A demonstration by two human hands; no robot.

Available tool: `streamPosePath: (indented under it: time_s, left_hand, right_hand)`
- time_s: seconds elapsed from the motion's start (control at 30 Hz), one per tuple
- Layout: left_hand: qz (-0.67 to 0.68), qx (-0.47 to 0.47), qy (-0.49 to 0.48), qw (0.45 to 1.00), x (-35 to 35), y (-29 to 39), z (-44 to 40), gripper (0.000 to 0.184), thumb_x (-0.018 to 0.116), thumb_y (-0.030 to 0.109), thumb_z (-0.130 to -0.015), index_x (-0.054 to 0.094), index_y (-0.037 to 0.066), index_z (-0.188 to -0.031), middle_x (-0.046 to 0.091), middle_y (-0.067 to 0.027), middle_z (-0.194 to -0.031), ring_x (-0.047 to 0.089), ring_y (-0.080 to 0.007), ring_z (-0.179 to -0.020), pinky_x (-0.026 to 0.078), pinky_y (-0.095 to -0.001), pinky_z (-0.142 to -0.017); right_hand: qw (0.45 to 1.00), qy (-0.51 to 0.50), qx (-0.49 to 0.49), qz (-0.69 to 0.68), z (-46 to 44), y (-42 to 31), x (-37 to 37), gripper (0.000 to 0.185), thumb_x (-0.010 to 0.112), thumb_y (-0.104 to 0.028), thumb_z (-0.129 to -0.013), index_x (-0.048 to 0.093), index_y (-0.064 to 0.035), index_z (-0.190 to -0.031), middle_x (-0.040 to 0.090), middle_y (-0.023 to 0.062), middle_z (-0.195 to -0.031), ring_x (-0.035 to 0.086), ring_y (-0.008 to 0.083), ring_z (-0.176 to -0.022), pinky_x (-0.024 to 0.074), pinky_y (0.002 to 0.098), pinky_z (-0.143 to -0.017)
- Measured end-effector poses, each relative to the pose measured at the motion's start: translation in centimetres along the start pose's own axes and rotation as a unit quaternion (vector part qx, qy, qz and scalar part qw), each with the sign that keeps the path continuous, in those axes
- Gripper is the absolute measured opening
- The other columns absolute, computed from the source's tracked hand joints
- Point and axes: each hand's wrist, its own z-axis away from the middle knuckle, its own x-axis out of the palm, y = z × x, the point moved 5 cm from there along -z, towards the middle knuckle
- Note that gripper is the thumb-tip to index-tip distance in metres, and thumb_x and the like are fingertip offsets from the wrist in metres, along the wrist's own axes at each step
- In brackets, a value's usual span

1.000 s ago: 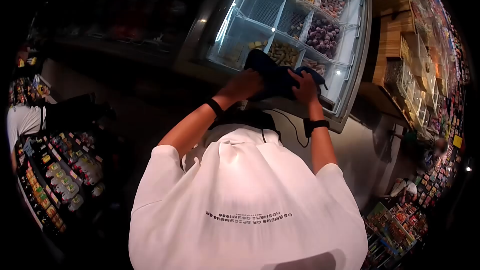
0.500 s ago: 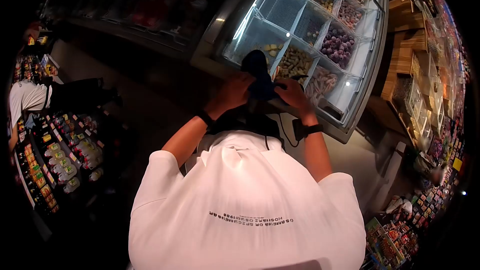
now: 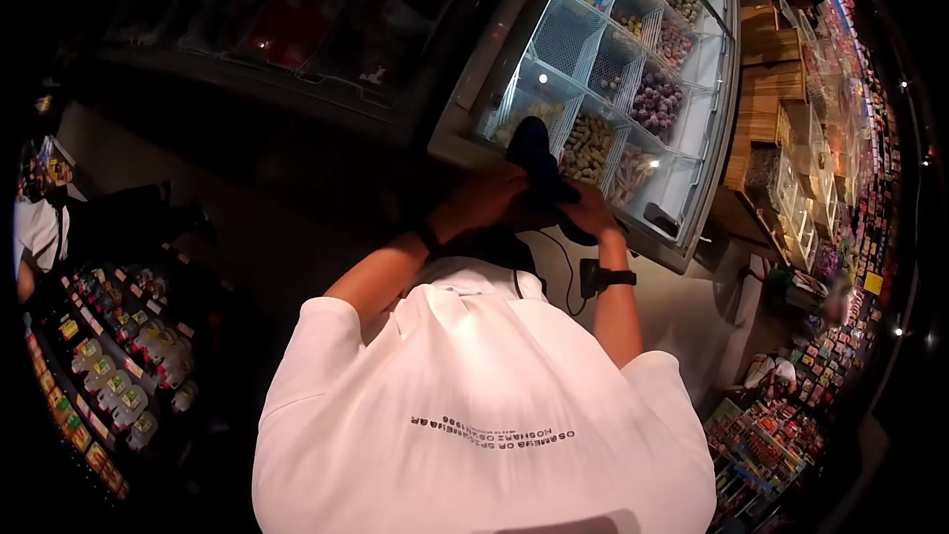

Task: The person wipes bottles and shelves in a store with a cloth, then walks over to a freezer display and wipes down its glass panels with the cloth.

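A dark blue, shoe-shaped thing (image 3: pixel 536 153) stands out in front of me, over the near corner of a glass-topped freezer (image 3: pixel 457 146). Its exact kind is hard to make out in the dim light. My left hand (image 3: pixel 494 193) grips it from the left, fingers partly lost in shadow. On its other side, my right hand (image 3: pixel 590 210) is closed against it, with a dark part below the fingers. Past the hands, the freezer's wire compartments hold brown finger-shaped pieces (image 3: pixel 590 146), purple round pieces (image 3: pixel 657 104) and pale pinkish sticks (image 3: pixel 633 176).
Wooden display bins (image 3: pixel 766 89) with clear covers stand right of the freezer. A dark second cabinet (image 3: pixel 297 69) lies to the upper left. At the left are shelves of bottles (image 3: pixel 119 386) and a person in a white top (image 3: pixel 42 232). A thin cable (image 3: pixel 570 277) hangs near my waist.
The view has turned, so the freezer and shelves sit differently in it. My hands and the dark blue thing appear slightly further right and lower, still together.
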Motion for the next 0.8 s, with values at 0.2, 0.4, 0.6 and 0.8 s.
streamPosePath:
  time_s: [0.2, 0.4, 0.6, 0.8]
  left_hand:
    - [-0.093, -0.141, 0.091, 0.981, -11.7, -4.5, 7.7, 0.039, 0.061, -0.001, -0.077, 0.060, 0.003, -0.116, 0.059, -0.0151, -0.122, 0.056, -0.0337, -0.114, 0.046, -0.0420, -0.099]
    - [-0.035, -0.201, 0.097, 0.974, -14.0, -6.5, 11.7, 0.054, 0.065, 0.008, -0.085, 0.050, 0.004, -0.136, 0.055, -0.0222, -0.129, 0.053, -0.0394, -0.120, 0.043, -0.0449, -0.103]
    - [-0.058, -0.134, 0.100, 0.984, -8.4, -9.2, 6.1, 0.059, 0.064, 0.020, -0.088, 0.043, 0.000, -0.140, 0.050, -0.0285, -0.134, 0.048, -0.0412, -0.127, 0.040, -0.0455, -0.107]
    - [-0.022, -0.228, 0.128, 0.965, -9.3, -11.8, -1.2, 0.046, 0.060, 0.017, -0.087, 0.047, -0.003, -0.127, 0.056, -0.0309, -0.120, 0.056, -0.0457, -0.111, 0.046, -0.0485, -0.093]
  right_hand:
    - [0.992, 0.022, -0.093, 0.078, -8.3, -14.5, 7.6, 0.041, 0.068, -0.024, -0.085, 0.064, -0.0023, -0.119, 0.068, 0.0226, -0.106, 0.064, 0.0402, -0.102, 0.0520, 0.0444, -0.086]
    - [0.970, 0.112, -0.133, 0.167, -9.2, -17.8, 8.0, 0.037, 0.067, -0.027, -0.086, 0.065, -0.0045, -0.115, 0.068, 0.0210, -0.090, 0.067, 0.0386, -0.084, 0.0529, 0.0480, -0.074]
    - [0.946, 0.234, -0.224, 0.021, -12.0, -17.5, 6.6, 0.051, 0.052, 0.005, -0.083, 0.052, -0.0070, -0.132, 0.059, 0.0264, -0.119, 0.058, 0.0459, -0.108, 0.0495, 0.0491, -0.089]
    - [0.986, 0.108, -0.121, -0.048, -14.7, -16.2, 5.7, 0.050, 0.061, -0.012, -0.085, 0.051, -0.0027, -0.132, 0.057, 0.0298, -0.121, 0.054, 0.0465, -0.114, 0.0445, 0.0498, -0.098]
